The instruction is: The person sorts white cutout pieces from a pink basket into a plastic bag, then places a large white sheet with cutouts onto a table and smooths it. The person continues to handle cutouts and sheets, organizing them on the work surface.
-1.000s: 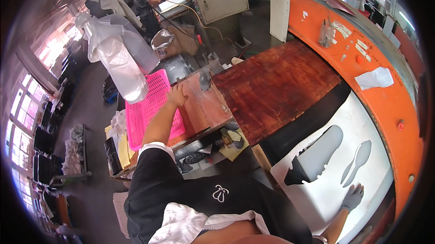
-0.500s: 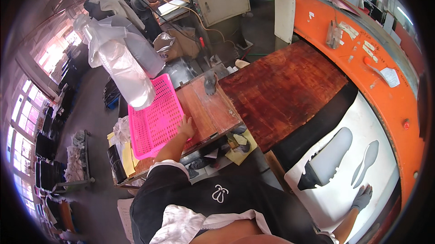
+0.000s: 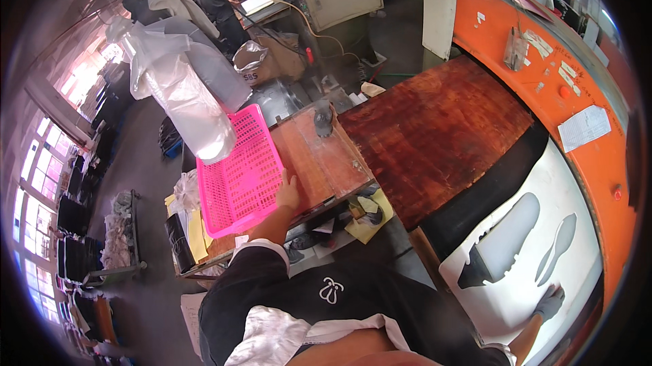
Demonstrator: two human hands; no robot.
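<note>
My bare left hand (image 3: 288,193) is open at the right rim of a pink perforated plastic basket (image 3: 241,206), its fingers loosely spread. Whether the fingertips touch the rim or only the wooden table (image 3: 299,152) beside it, I cannot tell. On the right, my right hand (image 3: 549,303) wears a grey glove and rests on a white sheet (image 3: 489,311), fingers extended. Just above that hand, a narrow sole-shaped cutout (image 3: 557,249) shows in the sheet. A larger cutout (image 3: 509,237) with a jagged edge lies to its left.
A large orange machine (image 3: 543,43) curves along the right, with paper (image 3: 585,128) attached. A reddish-brown board (image 3: 435,138) lies ahead. Clear plastic sheeting (image 3: 183,94) hangs over the basket's far end. A dark grey object (image 3: 323,120) stands on the table. Another person (image 3: 216,9) works far back.
The view has shifted slightly, so most things sit farther right. My left hand stays by the basket's rim and my right hand stays on the white sheet. The machine's paper hangs differently.
</note>
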